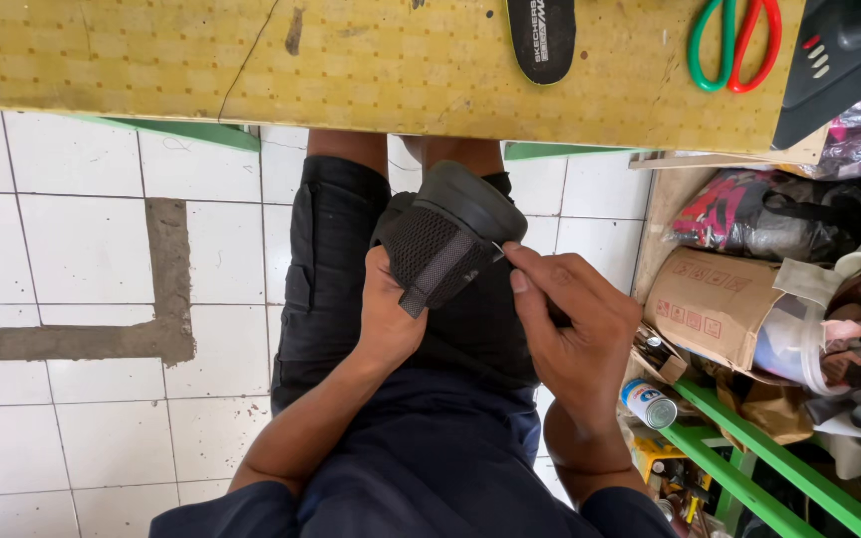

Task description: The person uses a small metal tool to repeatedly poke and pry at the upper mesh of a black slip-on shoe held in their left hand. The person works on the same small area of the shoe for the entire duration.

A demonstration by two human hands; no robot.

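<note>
The yellow patterned worktable (151, 60) spans the top of the view, and everything else sits in relation to it. Below its near edge lies a white tiled floor (72, 249) with a grey cement patch. To the lower right of the table a green metal rack (749, 468) holds cardboard, bags and a small tin can (648, 403), crowded together as stored supplies. On the table itself lie a black shoe insole (541, 35) and a pair of scissors with green and red handles (734, 40), probably kept within reach.

Just under the table's edge, over the person's lap, is a dark grey mesh shoe with a thick rubber sole (445, 239). Its long axis runs diagonally, the sole turned up toward the table and to the right, the mesh upper facing the person. The left hand (386, 319) wraps around the shoe from below, fingers closed on the fabric, apparently to steady it. The right hand (575, 329) has thumb and forefinger pressed together on something thin and pale at the shoe's edge, seemingly a needle, though it is too small to tell.
</note>
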